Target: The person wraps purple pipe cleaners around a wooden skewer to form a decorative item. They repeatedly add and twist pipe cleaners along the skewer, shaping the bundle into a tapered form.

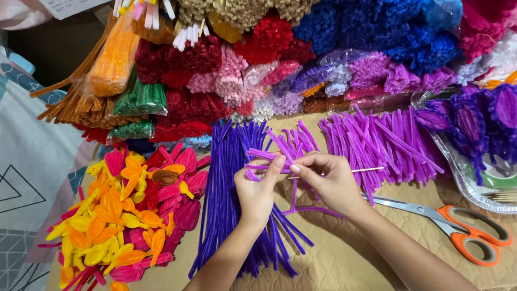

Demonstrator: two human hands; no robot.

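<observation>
My left hand (257, 191) and my right hand (331, 180) meet at the middle of the view, both pinching a bent light purple pipe cleaner (269, 157) wound around a thin wooden stick (366, 170). The stick pokes out to the right past my right hand. The pipe cleaner's tail (312, 210) loops down beneath my right hand. Under my left hand lies a long bundle of dark purple pipe cleaners (226, 183).
Orange-handled scissors (463, 229) lie at the right. A pile of short light purple pipe cleaners (388, 143) sits behind my hands. Finished pink, yellow and orange petals (129, 210) are heaped at the left. Purple petals (479, 124) fill a clear tray (463, 186). Bagged pipe cleaner bundles (258, 59) line the back.
</observation>
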